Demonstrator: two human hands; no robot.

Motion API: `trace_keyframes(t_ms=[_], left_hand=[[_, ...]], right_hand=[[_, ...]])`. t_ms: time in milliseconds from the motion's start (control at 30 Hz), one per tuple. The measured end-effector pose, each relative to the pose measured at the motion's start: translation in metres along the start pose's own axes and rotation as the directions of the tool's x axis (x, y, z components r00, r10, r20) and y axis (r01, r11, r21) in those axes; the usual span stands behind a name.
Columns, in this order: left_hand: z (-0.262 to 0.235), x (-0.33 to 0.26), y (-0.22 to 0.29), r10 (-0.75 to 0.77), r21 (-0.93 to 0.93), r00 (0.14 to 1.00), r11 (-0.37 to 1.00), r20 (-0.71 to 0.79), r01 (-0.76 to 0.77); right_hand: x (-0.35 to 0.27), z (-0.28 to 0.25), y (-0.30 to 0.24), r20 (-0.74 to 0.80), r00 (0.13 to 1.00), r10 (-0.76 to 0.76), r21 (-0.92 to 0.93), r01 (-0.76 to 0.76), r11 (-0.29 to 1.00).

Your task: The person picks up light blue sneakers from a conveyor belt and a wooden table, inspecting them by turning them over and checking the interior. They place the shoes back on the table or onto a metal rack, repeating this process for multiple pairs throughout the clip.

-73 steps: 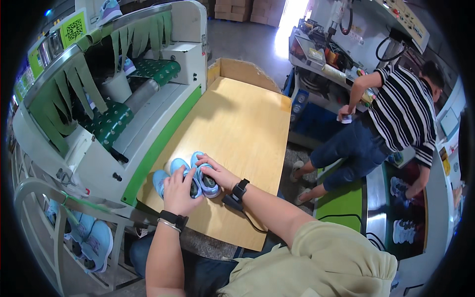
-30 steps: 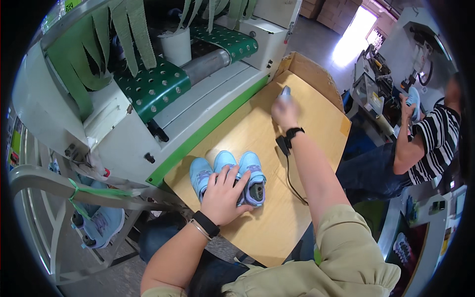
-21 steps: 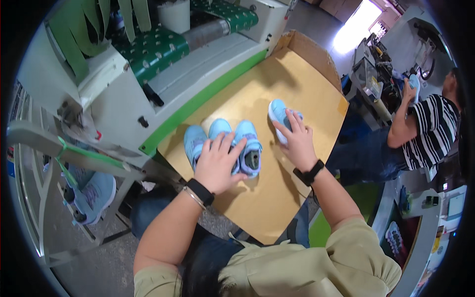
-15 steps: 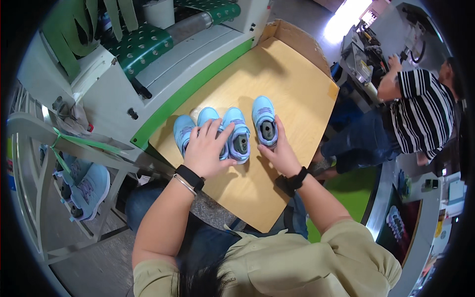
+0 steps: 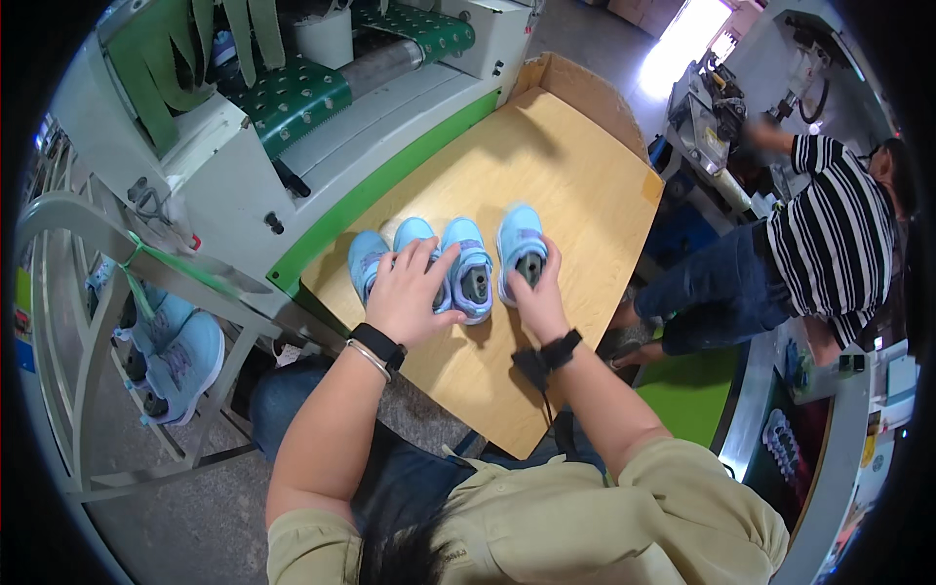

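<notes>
Several light blue children's shoes with grey-black lasts inside stand on the tan board, toes pointing away from me. My left hand lies over the left-hand group with its fingers spread. It partly hides the outer left shoe and the shoe beside it, and its thumb and fingertips border the third shoe. My right hand is closed round the heel of the rightmost shoe, thumb at the last. A narrow gap parts that shoe from the third one.
The tan board has a cardboard edge at its far end. Left of it runs a machine with a green belt. More blue shoes sit on a grey rack. At right, a person in a striped shirt works at equipment.
My right hand has shifted its grip on the rightmost shoe, its thumb now over the heel opening, and the shoe has turned slightly. The left hand stays over its group.
</notes>
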State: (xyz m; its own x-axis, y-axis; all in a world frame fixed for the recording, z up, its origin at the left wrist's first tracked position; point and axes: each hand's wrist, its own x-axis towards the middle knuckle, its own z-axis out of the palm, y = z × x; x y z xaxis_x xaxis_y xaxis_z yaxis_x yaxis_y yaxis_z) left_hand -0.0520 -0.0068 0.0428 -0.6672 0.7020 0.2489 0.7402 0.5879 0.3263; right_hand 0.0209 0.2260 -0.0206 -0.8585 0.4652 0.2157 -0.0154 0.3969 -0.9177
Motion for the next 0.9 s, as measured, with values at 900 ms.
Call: trace_keyframes(t_ms=[900], left_hand=[[0.001,-0.002,0.000,0.018,0.016,0.999,1.000,-0.028,-0.018]], right_hand=[[-0.069,-0.007,-0.003,0.007,0.977,-0.212,-0.031,0.212,0.977]])
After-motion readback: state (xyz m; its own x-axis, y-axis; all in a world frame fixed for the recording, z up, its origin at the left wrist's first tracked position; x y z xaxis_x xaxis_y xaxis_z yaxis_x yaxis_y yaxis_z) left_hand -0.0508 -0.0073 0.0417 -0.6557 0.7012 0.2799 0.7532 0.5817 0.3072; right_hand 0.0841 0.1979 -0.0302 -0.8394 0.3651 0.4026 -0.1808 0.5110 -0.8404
